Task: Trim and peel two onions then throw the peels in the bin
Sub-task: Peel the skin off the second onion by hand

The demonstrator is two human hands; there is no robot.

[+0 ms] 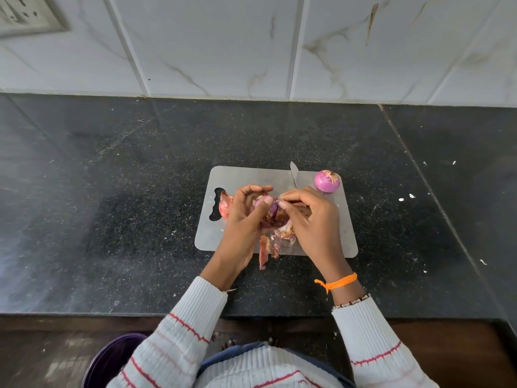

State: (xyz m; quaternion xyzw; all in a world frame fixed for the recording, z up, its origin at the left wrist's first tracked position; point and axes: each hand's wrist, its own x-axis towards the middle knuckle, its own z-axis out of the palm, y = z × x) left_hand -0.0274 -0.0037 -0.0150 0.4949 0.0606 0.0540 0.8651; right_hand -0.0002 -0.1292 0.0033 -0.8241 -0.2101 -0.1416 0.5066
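We find the left hand [246,211] curled round an onion [267,212] above the cutting board [251,177] on the desk [126,191], the right hand [310,217] pinching its peel [282,203], the knife [293,173] mostly hidden behind both.

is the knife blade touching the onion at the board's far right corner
Apart. The head view shows bare board between the knife blade and the onion.
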